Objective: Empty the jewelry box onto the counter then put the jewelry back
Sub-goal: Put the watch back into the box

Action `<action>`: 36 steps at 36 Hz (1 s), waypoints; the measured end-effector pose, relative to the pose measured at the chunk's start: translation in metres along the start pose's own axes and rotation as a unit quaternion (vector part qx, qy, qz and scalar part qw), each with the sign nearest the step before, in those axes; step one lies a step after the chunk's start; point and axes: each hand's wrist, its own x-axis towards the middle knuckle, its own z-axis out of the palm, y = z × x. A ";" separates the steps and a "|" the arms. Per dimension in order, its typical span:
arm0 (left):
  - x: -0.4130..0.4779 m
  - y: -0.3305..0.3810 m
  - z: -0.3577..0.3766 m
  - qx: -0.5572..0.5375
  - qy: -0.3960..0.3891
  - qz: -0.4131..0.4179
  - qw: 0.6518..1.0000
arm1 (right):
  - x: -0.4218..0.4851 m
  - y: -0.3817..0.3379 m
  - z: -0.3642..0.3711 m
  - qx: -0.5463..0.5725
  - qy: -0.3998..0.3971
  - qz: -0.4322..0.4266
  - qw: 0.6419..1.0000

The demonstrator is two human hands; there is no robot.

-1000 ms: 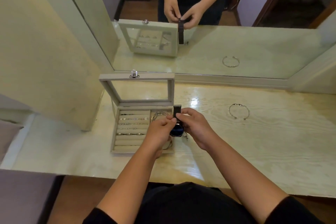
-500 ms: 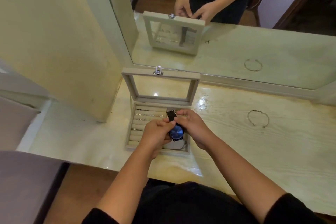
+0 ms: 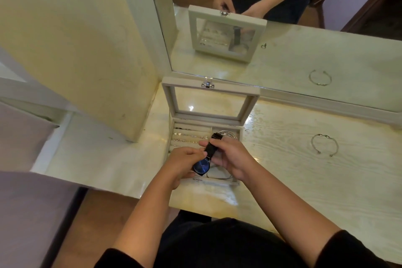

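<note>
My left hand (image 3: 184,163) pinches the watch (image 3: 201,166) beside its blue dial. My right hand (image 3: 231,159) grips its black strap. Both are over the open jewelry box (image 3: 185,82) (rings in the left rows, bangles at right). A silver bracelet (image 3: 324,145) lies well apart on the counter (image 3: 304,185).

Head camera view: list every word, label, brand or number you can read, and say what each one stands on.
No text can be read anywhere in this view.
Wristwatch: the blue dial shows no legible brand or numerals; any marks are too small and blurred.
Jewelry box and its metal clasp: no lettering visible.
Open bangle and counter: no markings visible.
</note>
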 end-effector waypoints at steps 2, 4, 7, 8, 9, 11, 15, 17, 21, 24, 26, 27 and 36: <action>0.003 -0.002 -0.006 0.011 0.003 -0.005 1.000 | 0.001 0.002 0.000 -0.002 0.012 0.011 1.000; 0.006 -0.005 -0.011 0.023 0.008 -0.001 1.000 | 0.002 0.005 0.000 0.008 0.023 0.022 0.999; 0.012 -0.011 -0.017 0.059 0.023 0.034 0.997 | 0.003 0.009 0.002 0.027 0.040 0.034 0.998; 0.014 -0.013 -0.019 0.079 0.027 0.053 0.995 | 0.004 0.011 0.002 0.034 0.046 0.037 0.998; 0.016 -0.014 -0.021 0.103 0.028 0.072 0.992 | 0.004 0.013 0.003 0.042 0.052 0.040 0.997; 0.019 -0.017 -0.024 0.157 0.025 0.103 0.982 | 0.005 0.015 0.004 0.056 0.063 0.043 0.996; 0.024 -0.024 -0.027 0.256 0.018 0.145 0.956 | 0.007 0.020 0.006 0.075 0.100 0.052 0.991; 0.026 -0.028 -0.028 0.295 0.019 0.163 0.941 | 0.008 0.023 0.007 0.075 0.121 0.056 0.988; 0.029 -0.034 -0.032 0.351 0.023 0.195 0.916 | 0.008 0.028 0.010 0.086 0.148 0.060 0.983; 0.030 -0.033 -0.035 0.404 0.025 0.209 0.890 | 0.006 0.030 0.012 0.090 0.162 0.057 0.981; 0.030 -0.033 -0.037 0.442 0.026 0.207 0.872 | 0.005 0.031 0.012 0.084 0.174 0.058 0.979; 0.030 -0.034 -0.039 0.461 0.027 0.208 0.862 | 0.005 0.031 0.013 0.079 0.178 0.057 0.979; 0.031 -0.040 -0.044 0.549 0.031 0.225 0.804 | 0.002 0.042 0.005 -0.012 0.232 0.010 0.973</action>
